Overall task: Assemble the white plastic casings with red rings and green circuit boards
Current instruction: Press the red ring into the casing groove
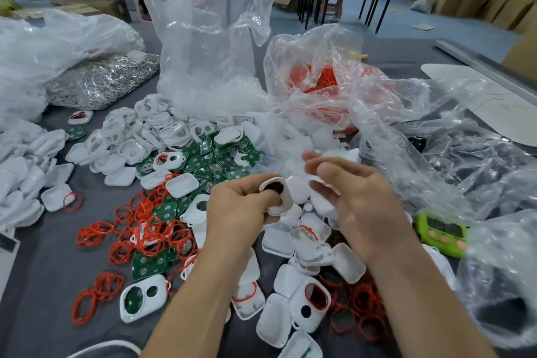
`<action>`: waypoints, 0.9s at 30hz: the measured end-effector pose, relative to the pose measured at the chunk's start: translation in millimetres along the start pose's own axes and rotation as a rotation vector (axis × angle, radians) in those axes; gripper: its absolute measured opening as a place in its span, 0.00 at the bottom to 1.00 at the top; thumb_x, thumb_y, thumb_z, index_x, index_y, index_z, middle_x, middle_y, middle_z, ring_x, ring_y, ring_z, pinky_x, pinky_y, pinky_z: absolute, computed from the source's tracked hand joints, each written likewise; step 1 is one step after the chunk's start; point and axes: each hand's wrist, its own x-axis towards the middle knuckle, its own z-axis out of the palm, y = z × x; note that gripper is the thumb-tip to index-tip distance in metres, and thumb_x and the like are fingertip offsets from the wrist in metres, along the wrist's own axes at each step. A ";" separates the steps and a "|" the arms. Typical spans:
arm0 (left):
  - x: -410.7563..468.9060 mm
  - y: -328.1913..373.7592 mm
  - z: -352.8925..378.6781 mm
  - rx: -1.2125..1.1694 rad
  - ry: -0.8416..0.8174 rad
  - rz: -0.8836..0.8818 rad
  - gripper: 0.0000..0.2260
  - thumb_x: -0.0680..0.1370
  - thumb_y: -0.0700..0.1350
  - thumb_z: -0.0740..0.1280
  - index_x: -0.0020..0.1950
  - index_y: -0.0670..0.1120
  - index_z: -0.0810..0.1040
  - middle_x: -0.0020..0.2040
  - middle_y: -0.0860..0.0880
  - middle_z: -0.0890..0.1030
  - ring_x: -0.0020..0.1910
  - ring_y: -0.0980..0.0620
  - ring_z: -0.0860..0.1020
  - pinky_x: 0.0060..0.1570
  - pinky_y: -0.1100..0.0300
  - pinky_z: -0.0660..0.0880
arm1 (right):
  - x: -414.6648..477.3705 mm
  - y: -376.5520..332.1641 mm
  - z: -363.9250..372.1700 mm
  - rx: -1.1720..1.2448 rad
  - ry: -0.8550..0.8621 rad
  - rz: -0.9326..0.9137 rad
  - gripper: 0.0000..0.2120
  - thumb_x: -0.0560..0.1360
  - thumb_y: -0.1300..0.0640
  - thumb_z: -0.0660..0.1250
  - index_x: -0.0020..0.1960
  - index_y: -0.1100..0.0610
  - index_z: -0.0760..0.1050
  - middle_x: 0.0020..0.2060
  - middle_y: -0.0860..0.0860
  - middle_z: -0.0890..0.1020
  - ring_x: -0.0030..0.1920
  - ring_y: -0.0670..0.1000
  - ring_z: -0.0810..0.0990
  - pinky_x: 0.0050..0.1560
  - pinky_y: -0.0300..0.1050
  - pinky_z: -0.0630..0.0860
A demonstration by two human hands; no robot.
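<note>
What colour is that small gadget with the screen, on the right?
The gadget is bright green with pink buttons; head view.

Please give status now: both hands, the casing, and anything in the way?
Left hand grips white casing. Right hand beside it, blurred, grip unclear. Loose casings, red rings and plastic bags crowd the table.

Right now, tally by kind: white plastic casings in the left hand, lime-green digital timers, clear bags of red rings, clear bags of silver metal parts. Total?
White plastic casing in the left hand: 1
Lime-green digital timer: 1
Clear bag of red rings: 1
Clear bag of silver metal parts: 1
Total: 4
</note>
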 end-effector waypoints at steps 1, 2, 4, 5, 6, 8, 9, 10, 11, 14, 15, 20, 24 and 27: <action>-0.5 1.1 -0.5 0.012 0.006 -0.002 0.17 0.71 0.28 0.70 0.42 0.49 0.90 0.40 0.46 0.88 0.35 0.53 0.84 0.34 0.61 0.80 | 6.9 -4.5 -5.8 -0.154 0.085 -0.058 0.13 0.76 0.65 0.71 0.40 0.50 0.88 0.48 0.48 0.89 0.51 0.42 0.86 0.50 0.39 0.79; -1.0 2.1 -0.8 0.023 0.011 0.003 0.17 0.71 0.29 0.70 0.42 0.50 0.90 0.40 0.47 0.88 0.34 0.55 0.83 0.33 0.61 0.80 | 15.7 -8.8 -10.2 -0.358 0.191 -0.108 0.15 0.76 0.64 0.72 0.38 0.48 0.88 0.42 0.45 0.89 0.44 0.39 0.85 0.46 0.37 0.78; -1.0 3.8 -1.5 0.026 0.014 0.015 0.17 0.72 0.30 0.70 0.42 0.52 0.90 0.41 0.47 0.88 0.35 0.56 0.82 0.34 0.60 0.80 | 37.2 -15.7 -12.9 -0.776 0.307 -0.176 0.15 0.77 0.63 0.71 0.38 0.46 0.87 0.35 0.41 0.86 0.33 0.39 0.81 0.35 0.29 0.75; -0.5 4.7 -1.5 0.014 0.009 0.015 0.16 0.73 0.31 0.71 0.42 0.52 0.90 0.42 0.48 0.88 0.35 0.55 0.82 0.35 0.60 0.81 | 50.2 -17.1 -12.3 -0.947 0.297 -0.170 0.14 0.77 0.63 0.69 0.42 0.46 0.87 0.38 0.40 0.86 0.33 0.39 0.80 0.34 0.26 0.72; -0.1 5.4 -1.5 -0.005 -0.001 0.010 0.15 0.74 0.33 0.71 0.43 0.52 0.90 0.42 0.48 0.88 0.36 0.55 0.83 0.35 0.60 0.80 | 63.8 -16.9 -10.7 -1.106 0.255 -0.132 0.13 0.78 0.63 0.68 0.45 0.48 0.87 0.42 0.43 0.87 0.36 0.40 0.81 0.37 0.25 0.73; 0.4 6.9 -1.8 -0.048 -0.027 -0.008 0.12 0.76 0.35 0.72 0.43 0.52 0.90 0.43 0.48 0.88 0.37 0.54 0.83 0.34 0.62 0.79 | 89.7 -11.2 -8.0 -1.355 0.160 -0.020 0.12 0.79 0.64 0.67 0.52 0.52 0.87 0.51 0.50 0.88 0.48 0.49 0.84 0.53 0.36 0.79; 0.0 7.8 -2.3 -0.068 -0.041 -0.017 0.12 0.76 0.36 0.72 0.44 0.52 0.90 0.43 0.48 0.88 0.37 0.55 0.83 0.33 0.62 0.79 | 99.7 -7.7 -6.9 -1.431 0.136 0.028 0.12 0.78 0.64 0.68 0.54 0.54 0.87 0.53 0.53 0.87 0.52 0.53 0.84 0.58 0.43 0.80; -0.3 8.2 -2.6 -0.083 -0.055 -0.025 0.11 0.77 0.36 0.72 0.44 0.51 0.90 0.43 0.48 0.88 0.36 0.55 0.83 0.32 0.63 0.79 | 106.5 -5.1 -5.7 -1.480 0.127 0.058 0.11 0.78 0.63 0.69 0.56 0.55 0.86 0.54 0.55 0.87 0.54 0.56 0.84 0.58 0.48 0.81; -0.2 8.6 -2.7 -0.094 -0.065 -0.033 0.11 0.77 0.36 0.72 0.45 0.50 0.90 0.43 0.47 0.88 0.35 0.55 0.83 0.32 0.63 0.78 | 110.9 -3.0 -4.8 -1.510 0.121 0.063 0.10 0.77 0.62 0.69 0.56 0.56 0.86 0.53 0.57 0.86 0.53 0.57 0.84 0.57 0.50 0.82; 1.3 9.3 -2.1 -0.117 -0.074 -0.054 0.09 0.78 0.35 0.69 0.47 0.46 0.89 0.44 0.44 0.88 0.33 0.51 0.84 0.28 0.63 0.78 | 114.5 1.8 -0.4 -1.592 0.119 0.018 0.07 0.78 0.60 0.70 0.53 0.56 0.85 0.49 0.56 0.86 0.50 0.58 0.84 0.54 0.52 0.83; 1.4 9.5 -1.6 -0.128 -0.077 -0.058 0.09 0.79 0.34 0.68 0.48 0.44 0.88 0.44 0.43 0.88 0.32 0.50 0.84 0.27 0.62 0.78 | 112.9 3.6 0.0 -1.609 0.143 -0.018 0.07 0.78 0.59 0.69 0.52 0.55 0.85 0.48 0.56 0.86 0.49 0.58 0.84 0.53 0.52 0.83; -0.9 8.1 -0.5 -0.112 -0.066 -0.039 0.10 0.79 0.32 0.67 0.48 0.42 0.87 0.44 0.42 0.88 0.31 0.47 0.83 0.27 0.60 0.80 | 82.2 -2.5 -10.9 -1.223 0.354 -0.210 0.09 0.76 0.59 0.72 0.38 0.49 0.85 0.31 0.43 0.83 0.36 0.44 0.82 0.35 0.37 0.76; 0.6 5.3 -0.4 -0.061 -0.008 0.012 0.12 0.77 0.32 0.69 0.43 0.46 0.89 0.43 0.43 0.87 0.34 0.46 0.84 0.30 0.58 0.80 | 26.8 -3.3 -3.8 -0.323 0.297 -0.037 0.07 0.69 0.61 0.80 0.35 0.51 0.87 0.26 0.45 0.81 0.25 0.42 0.74 0.33 0.34 0.74; 0.3 3.4 3.0 -0.040 0.013 0.024 0.13 0.76 0.32 0.70 0.42 0.47 0.89 0.43 0.44 0.88 0.36 0.48 0.83 0.30 0.58 0.81 | -5.3 7.3 6.3 0.004 0.136 0.170 0.04 0.68 0.63 0.78 0.35 0.55 0.87 0.28 0.52 0.79 0.27 0.46 0.72 0.30 0.37 0.73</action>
